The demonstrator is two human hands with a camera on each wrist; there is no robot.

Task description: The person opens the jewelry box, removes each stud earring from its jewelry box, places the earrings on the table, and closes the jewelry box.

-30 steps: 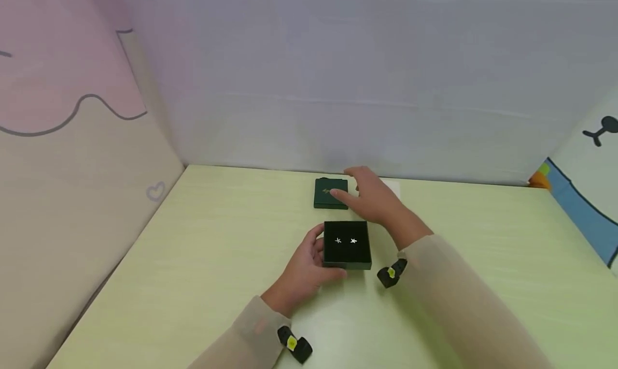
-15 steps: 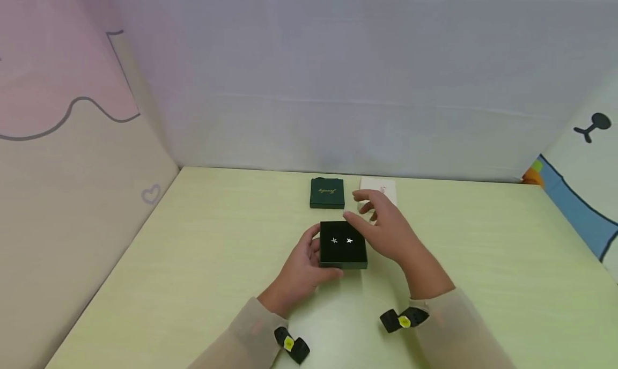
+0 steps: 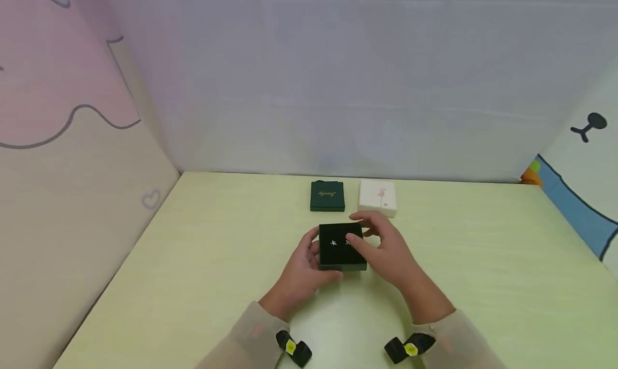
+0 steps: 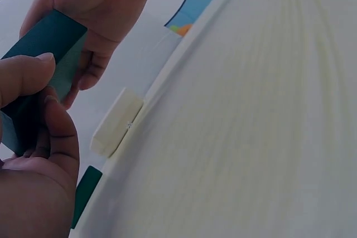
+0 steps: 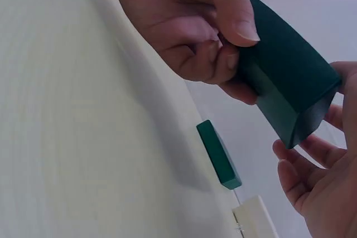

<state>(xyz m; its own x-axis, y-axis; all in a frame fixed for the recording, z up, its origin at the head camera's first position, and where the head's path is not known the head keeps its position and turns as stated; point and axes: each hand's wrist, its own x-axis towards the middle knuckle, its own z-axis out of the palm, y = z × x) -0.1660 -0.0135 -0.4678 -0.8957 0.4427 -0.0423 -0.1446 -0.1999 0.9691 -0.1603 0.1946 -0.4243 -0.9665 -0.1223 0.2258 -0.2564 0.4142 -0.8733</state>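
Observation:
A dark green jewellery box with a black insert is held above the table by my left hand. Two small silver star-shaped earrings sit in the insert; the left earring shows whole, while my right thumb partly covers the other earring. In the left wrist view my left thumb and curled fingers grip the green box. My right hand is at the box's right side, its thumb over the insert and its fingers loosely bent. In the right wrist view those right fingers are close beside the box's corner.
Behind the hands, a green box lid with gold lettering lies on the pale yellow-green table. Beside it on the right is a white box with red print. A pale cloth wall rises along the back edge.
My right hand has moved back from over the green lid to the jewellery box, uncovering the white box. Its thumb has come over the insert. The left hand keeps its hold.

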